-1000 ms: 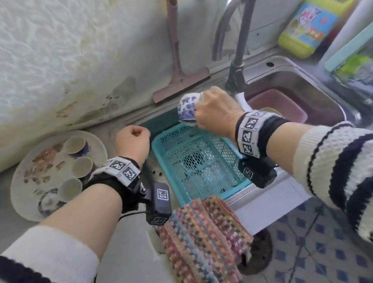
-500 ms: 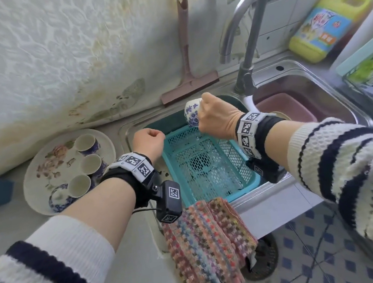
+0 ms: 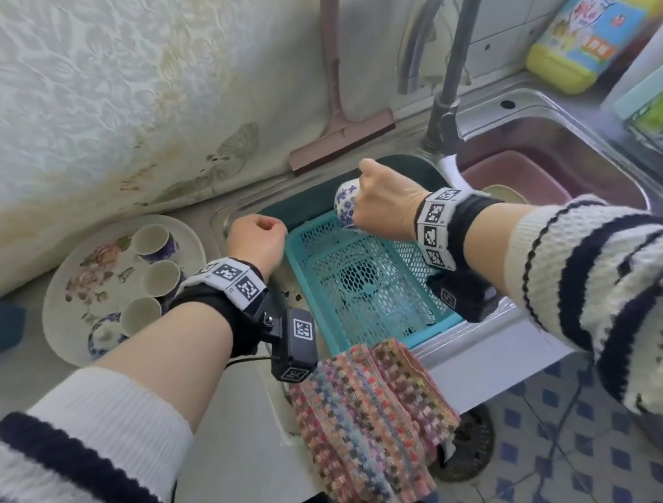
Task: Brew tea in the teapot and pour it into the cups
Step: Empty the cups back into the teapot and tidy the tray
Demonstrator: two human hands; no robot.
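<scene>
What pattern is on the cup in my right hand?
Blue floral print on white; the head view shows the cup gripped in the right hand.

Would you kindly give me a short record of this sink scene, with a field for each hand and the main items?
right hand: grips a blue-and-white cup above the teal basket
left hand: curled in a fist, holds nothing, near the sink's left edge
basket: sits in the left sink basin
plate: on the counter at left, bears three upright cups
towel: draped over the counter's front edge
</scene>
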